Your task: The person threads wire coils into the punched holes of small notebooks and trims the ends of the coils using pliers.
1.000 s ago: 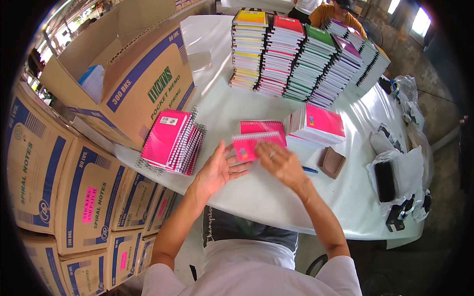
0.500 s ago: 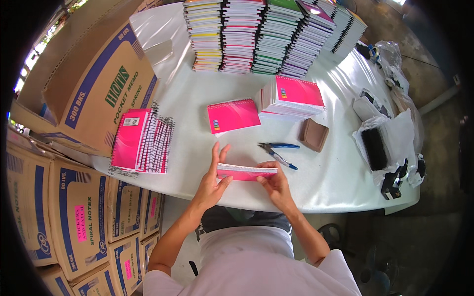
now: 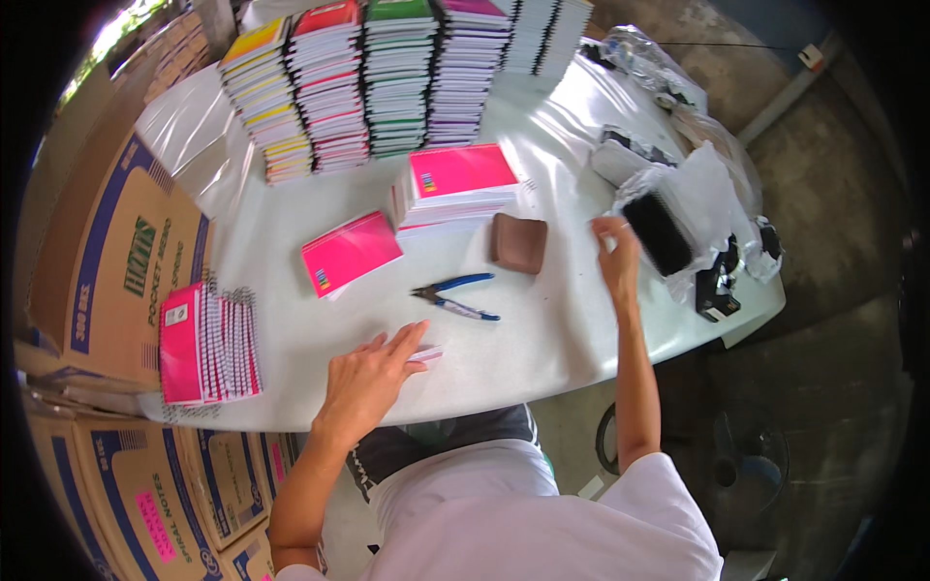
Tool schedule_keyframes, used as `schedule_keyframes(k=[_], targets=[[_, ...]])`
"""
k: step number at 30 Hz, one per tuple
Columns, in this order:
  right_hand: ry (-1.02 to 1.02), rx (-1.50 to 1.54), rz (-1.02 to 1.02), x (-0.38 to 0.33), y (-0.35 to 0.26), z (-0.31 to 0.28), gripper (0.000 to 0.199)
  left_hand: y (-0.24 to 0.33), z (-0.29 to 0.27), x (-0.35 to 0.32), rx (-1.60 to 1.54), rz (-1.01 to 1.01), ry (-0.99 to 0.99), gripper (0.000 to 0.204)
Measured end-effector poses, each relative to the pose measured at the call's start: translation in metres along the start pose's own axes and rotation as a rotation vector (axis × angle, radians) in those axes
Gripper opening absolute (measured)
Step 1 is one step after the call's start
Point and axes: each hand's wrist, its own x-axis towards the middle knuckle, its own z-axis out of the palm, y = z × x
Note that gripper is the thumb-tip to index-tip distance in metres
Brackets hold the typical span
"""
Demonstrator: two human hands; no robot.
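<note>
On the near edge of the white table (image 3: 542, 339), the left hand (image 3: 373, 373) lies flat, palm down, fingers spread and pointing toward the far right; it presses on a small pale pink slip or thin booklet (image 3: 426, 354), of which only one end shows past the fingertips. Nothing is pinched; the hand is open and resting. Right hand (image 3: 615, 257) is extended well away to the right, fingers loosely curled and blurred, just beside a black phone (image 3: 657, 232) lying on white plastic wrap; whether it grips anything cannot be told. Between the hands: blue-handled pliers (image 3: 455, 295), long axis running left-right, nearer the left hand; a brown wallet (image 3: 518, 242) beyond them. Single pink notebook (image 3: 351, 254) lies farther out, tilted; a pink-topped stack (image 3: 455, 189) behind it. Tall coloured notebook stacks (image 3: 387, 82) line the far edge. Spiral pads (image 3: 208, 344) and cardboard boxes (image 3: 107, 261) sit left. Concrete floor to the right.
</note>
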Motion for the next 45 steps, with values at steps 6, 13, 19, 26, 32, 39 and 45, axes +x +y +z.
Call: schedule_keyframes(k=[6, 13, 19, 26, 32, 39, 45], targets=[[-0.180, -1.047, 0.117, 0.013, 0.105, -0.016, 0.019, -0.008, -0.002, 0.006, -0.031, -0.001, -0.030, 0.052], [-0.030, -1.044, 0.014, 0.030, 0.071, -0.039, 0.043, -0.005, -0.008, -0.003, -0.043, -0.052, -0.057, 0.054], [-0.099, -1.071, 0.134, 0.012, 0.114, -0.073, 0.049, -0.001, -0.007, 0.003, -0.067, -0.015, -0.049, 0.053], [-0.297, -1.085, -0.090, 0.003, 0.074, -0.057, 0.036, -0.005, -0.005, -0.002, 0.003, -0.008, -0.048, 0.051], [-0.380, -0.958, -0.045, -0.034, 0.046, -0.017, 0.057, -0.007, -0.004, 0.001, -0.024, 0.001, -0.054, 0.054], [-0.202, -0.642, -0.265, -0.016, 0.019, -0.027, 0.065, -0.008, -0.004, 0.004, -0.017, -0.021, -0.035, 0.056], [-0.404, -0.256, -0.176, -0.017, -0.098, -0.013, 0.017, -0.009, -0.003, 0.003, 0.021, 0.006, -0.010, 0.054]])
